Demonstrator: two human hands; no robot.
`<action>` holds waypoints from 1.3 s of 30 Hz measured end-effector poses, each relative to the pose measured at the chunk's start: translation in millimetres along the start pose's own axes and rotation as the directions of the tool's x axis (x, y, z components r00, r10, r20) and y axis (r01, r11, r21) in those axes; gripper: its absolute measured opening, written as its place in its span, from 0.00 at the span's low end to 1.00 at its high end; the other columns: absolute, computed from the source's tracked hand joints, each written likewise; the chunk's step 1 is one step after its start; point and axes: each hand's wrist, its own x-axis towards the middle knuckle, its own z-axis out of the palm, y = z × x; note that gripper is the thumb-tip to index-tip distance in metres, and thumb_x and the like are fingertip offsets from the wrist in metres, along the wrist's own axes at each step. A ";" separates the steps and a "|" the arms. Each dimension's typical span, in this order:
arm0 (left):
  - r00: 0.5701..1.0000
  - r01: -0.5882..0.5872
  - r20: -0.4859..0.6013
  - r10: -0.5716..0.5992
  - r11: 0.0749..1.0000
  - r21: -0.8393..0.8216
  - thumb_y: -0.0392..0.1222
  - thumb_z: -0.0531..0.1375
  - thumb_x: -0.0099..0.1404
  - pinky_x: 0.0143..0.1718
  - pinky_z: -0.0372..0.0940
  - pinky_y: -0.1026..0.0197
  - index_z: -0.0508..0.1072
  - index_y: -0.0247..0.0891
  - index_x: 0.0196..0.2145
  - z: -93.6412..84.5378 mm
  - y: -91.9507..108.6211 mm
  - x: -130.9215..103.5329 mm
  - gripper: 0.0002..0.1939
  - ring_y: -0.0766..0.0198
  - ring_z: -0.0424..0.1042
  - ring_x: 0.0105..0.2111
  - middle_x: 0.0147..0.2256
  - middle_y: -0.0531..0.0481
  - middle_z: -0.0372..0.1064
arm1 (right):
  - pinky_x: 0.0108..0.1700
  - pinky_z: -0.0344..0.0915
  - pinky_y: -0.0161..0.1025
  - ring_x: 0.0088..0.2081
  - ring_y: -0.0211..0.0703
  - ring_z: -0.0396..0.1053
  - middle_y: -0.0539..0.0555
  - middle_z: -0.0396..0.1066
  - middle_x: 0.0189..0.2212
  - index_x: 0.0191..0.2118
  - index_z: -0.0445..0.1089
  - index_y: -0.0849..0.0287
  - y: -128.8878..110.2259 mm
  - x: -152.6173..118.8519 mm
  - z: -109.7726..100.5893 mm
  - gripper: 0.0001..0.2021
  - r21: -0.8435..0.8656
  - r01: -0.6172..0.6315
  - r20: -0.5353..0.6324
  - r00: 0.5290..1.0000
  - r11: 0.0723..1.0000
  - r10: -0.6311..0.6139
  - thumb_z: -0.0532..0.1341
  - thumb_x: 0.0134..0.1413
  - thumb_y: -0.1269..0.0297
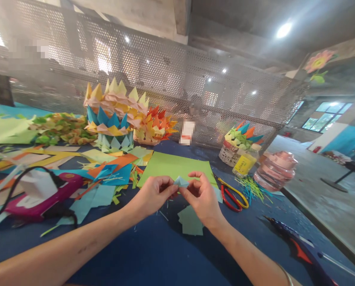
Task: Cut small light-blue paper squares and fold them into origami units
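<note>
A small piece of light blue paper (181, 182), folded to a point at the top, is held up between my two hands. My left hand (158, 192) pinches its left corner with thumb and forefinger. At the right corner, my right hand (201, 196) pinches it with the thumb and a finger, the other fingers curled above. Behind the hands lies a green sheet of paper (165, 165) on the dark blue table. Loose light blue paper squares (192, 224) lie just below my right hand.
Scissors with red and yellow handles (235, 198) lie right of the hands. A glue gun (296, 238) is at the right edge, near a pink bottle (275, 171). On the left are a magenta power strip (46, 194) and paper scraps. Folded-paper crowns (114, 119) stand at the back.
</note>
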 end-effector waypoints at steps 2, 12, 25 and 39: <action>1.000 0.005 0.013 -0.006 1.000 0.031 0.47 0.55 0.58 0.27 0.59 0.65 0.66 0.36 0.22 -0.3 -0.2 0.0 0.13 0.67 0.63 0.23 0.21 0.53 0.65 | 0.28 0.60 0.33 0.24 0.35 0.63 0.46 0.65 0.24 0.41 0.54 0.56 -2.5 -0.4 0.4 0.20 0.034 -0.026 0.018 1.000 0.999 0.025 0.63 0.44 0.63; 0.998 0.043 0.036 -0.046 0.995 0.086 0.46 0.54 0.56 0.23 0.56 0.66 0.64 0.36 0.20 -1.5 0.0 1.3 0.13 0.69 0.60 0.19 0.18 0.55 0.62 | 0.28 0.59 0.32 0.25 0.34 0.63 0.46 0.64 0.24 0.40 0.57 0.57 -0.1 2.1 -3.7 0.16 0.029 -0.032 0.089 0.996 0.999 0.029 0.62 0.47 0.61; 0.966 0.256 0.029 -0.257 0.938 -0.233 0.49 0.58 0.54 0.26 0.58 0.67 0.65 0.35 0.23 -2.1 13.2 0.3 0.14 0.71 0.62 0.21 0.19 0.56 0.62 | 0.29 0.60 0.32 0.26 0.34 0.63 0.48 0.64 0.24 0.31 0.63 0.59 -0.4 2.7 -3.4 0.04 -0.082 0.047 0.115 0.993 0.996 -0.037 0.58 0.48 0.66; 0.970 0.237 0.020 -0.241 0.934 -0.267 0.48 0.61 0.52 0.28 0.59 0.66 0.70 0.34 0.23 -3.9 9.8 1.4 0.12 0.70 0.65 0.23 0.22 0.53 0.68 | 0.34 0.66 0.34 0.31 0.37 0.68 0.51 0.71 0.30 0.38 0.68 0.59 2.3 2.3 -4.5 0.08 -0.172 0.106 0.109 0.990 0.979 -0.089 0.57 0.51 0.68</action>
